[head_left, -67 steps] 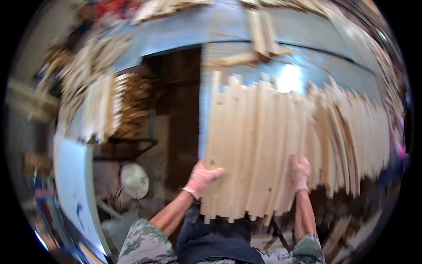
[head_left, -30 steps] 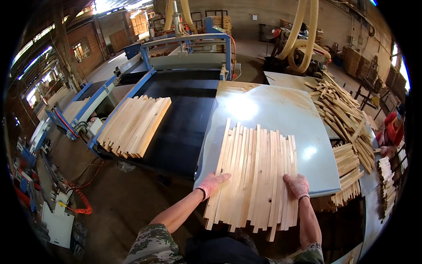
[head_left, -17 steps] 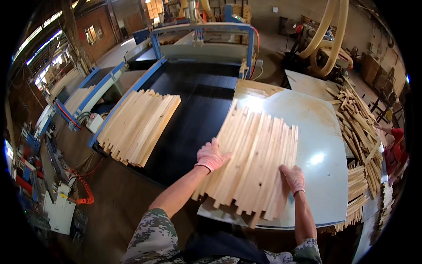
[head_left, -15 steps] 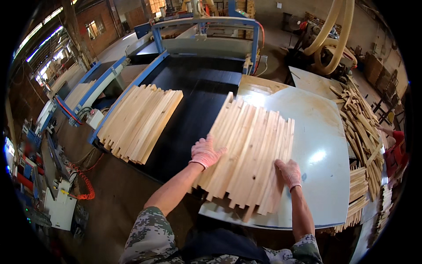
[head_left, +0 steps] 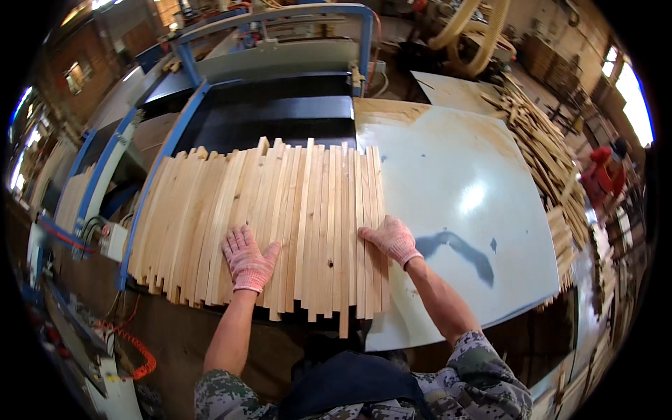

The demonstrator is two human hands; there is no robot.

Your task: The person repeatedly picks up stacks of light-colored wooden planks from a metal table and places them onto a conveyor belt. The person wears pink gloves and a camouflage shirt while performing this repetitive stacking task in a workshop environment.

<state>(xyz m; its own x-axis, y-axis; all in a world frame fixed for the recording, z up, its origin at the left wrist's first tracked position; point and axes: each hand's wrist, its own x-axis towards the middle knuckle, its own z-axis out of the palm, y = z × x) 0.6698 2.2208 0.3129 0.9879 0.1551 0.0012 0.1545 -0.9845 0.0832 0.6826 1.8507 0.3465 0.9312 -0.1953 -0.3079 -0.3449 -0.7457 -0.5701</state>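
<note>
A wide row of pale wooden strips (head_left: 308,210) lies side by side on the black conveyor belt (head_left: 280,119), their ends uneven. My left hand (head_left: 250,260), in a pinkish knit glove, rests flat on top of the strips with its fingers spread. At the row's right edge, my gloved right hand (head_left: 393,239) grips the outermost strips, its thumb over their tops and its other fingers bent down at the side, partly hidden. One strip sticks out farther toward me than its neighbours.
A pale sheet-topped table (head_left: 462,168) with dark smudges adjoins the belt on the right. Behind stands a blue machine frame (head_left: 280,10). Scrap wood (head_left: 546,154) is heaped beyond the table, near a person in red (head_left: 603,178). A white control box (head_left: 113,241) sits at left.
Both hands have moved left with the right-hand batch of strips, from the table's edge onto the belt. It now adjoins the other batch in one row. My left hand has flattened on top.
</note>
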